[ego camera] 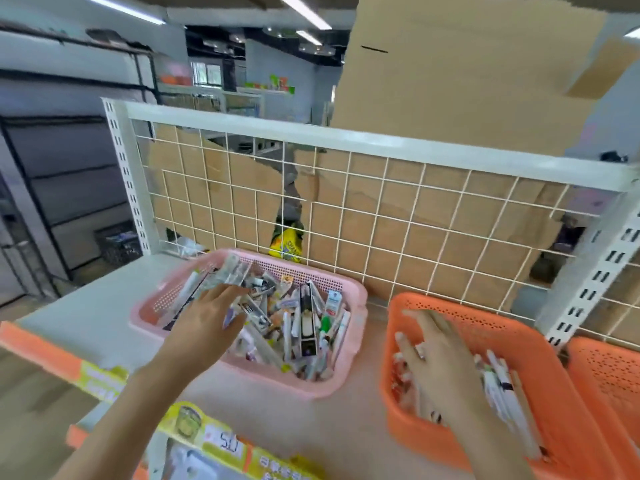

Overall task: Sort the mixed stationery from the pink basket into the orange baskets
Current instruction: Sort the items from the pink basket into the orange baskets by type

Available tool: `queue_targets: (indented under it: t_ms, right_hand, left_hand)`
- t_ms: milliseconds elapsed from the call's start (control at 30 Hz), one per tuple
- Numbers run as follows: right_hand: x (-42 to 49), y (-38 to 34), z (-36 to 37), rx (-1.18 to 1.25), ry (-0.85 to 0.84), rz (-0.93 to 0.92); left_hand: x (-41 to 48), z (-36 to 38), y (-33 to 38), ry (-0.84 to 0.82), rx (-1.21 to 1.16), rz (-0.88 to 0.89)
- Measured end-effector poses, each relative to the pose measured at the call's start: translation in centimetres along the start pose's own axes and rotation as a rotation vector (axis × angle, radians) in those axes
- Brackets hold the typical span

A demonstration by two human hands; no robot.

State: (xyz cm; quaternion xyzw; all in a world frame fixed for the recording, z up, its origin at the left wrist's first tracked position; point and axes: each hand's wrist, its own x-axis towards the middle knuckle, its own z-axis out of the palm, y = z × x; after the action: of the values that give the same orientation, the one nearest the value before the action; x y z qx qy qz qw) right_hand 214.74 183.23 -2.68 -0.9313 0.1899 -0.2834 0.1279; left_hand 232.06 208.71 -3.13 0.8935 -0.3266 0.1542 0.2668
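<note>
I reckon we're early on: my left hand (211, 317), fingers spread, touches the heaped stationery (298, 327) in the pink basket (360, 306), my right hand (436, 355), also spread, over a few pens (502, 386) in the orange basket (485, 317) at its three o'clock.

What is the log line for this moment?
left hand: open, over stationery in pink basket | right hand: open, over orange basket | pens: in orange basket

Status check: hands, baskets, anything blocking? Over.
Left hand open, over stationery in pink basket. Right hand open over near orange basket, pens inside. Nothing blocking.
</note>
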Motion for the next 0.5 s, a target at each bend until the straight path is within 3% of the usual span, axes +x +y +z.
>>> queue_targets:
  t_ms: [267, 500]
  right_hand:
    - [4.7, -5.9, 6.6, 0.011, -0.143, -0.033]
    - [7.7, -8.9, 11.1, -0.163, -0.403, 0.076]
  left_hand:
    - [5.1, 2.1, -6.5, -0.162, 0.016, 0.031]
    - [9.4, 5.0, -9.2, -0.347, 0.092, -0.038]
